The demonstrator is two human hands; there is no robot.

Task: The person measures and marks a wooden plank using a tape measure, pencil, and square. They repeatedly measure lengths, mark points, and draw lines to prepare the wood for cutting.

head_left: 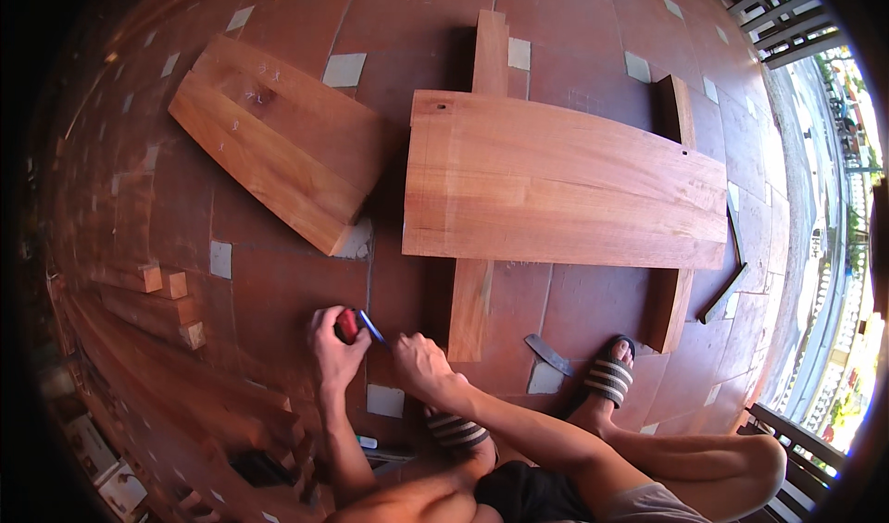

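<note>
Above the tiled floor, in front of my knees, my hands are close together. My left hand [335, 352] is closed around a compact red and black object [346, 323] that looks like a tape measure. A slim blue pen-like stick [372, 327] slants from the closed fingers of my right hand [424, 364] toward the red object. Whether the two things touch is unclear. Beyond my hands, a wide wooden panel [565, 185] with small dark slots lies across two wooden beams [470, 310]. A second board [278, 143] with chalk-like marks lies at the far left.
A flat dark metal blade [548, 354] lies near my right sandal [608, 375]. The black angled square [732, 287] is on the floor by the panel's right end. Cut timber [171, 301] is stacked at left. A green-and-white marker [367, 442] lies beside my left forearm.
</note>
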